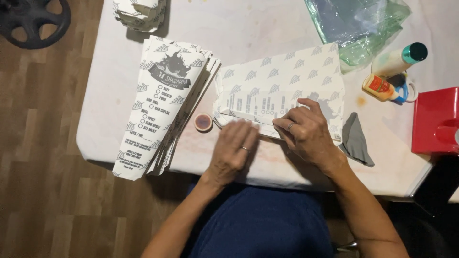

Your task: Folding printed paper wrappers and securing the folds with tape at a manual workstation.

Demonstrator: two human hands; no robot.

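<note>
Left hand (234,150) flat, fingers spread, no grip closed, pressing the folded edge of a printed paper sheet (282,91) at mid-desk (105,110). Right hand (306,131) likewise flat, holding nothing, fingertips on the same fold. Small round pot (203,122) just left; stack of finished cone sleeves (165,105) beyond; grey cloth (356,141) right.

Flat white leaf-printed paper sheet (287,76)
</note>
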